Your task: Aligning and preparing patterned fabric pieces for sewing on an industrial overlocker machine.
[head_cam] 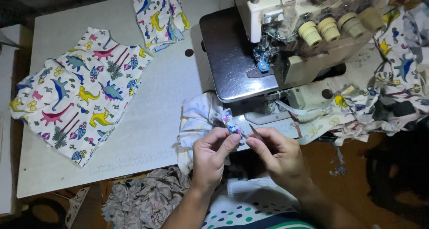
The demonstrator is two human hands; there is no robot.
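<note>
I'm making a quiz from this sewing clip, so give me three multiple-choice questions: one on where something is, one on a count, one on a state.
1. Where does the flat dinosaur-print piece lie?
A. left on the table
B. under the sewing machine
C. on the floor

2. How many cream knobs sit in a row on the machine?
A. two
B. four
C. six

3. What is the left hand doing?
A. resting flat
B. pinching a bit of cloth
C. turning a knob

Answers: A, it is spread out left of the machine; B, four show side by side; B, its fingers close on the cloth, while the right hand holds a small metal tool.
</note>
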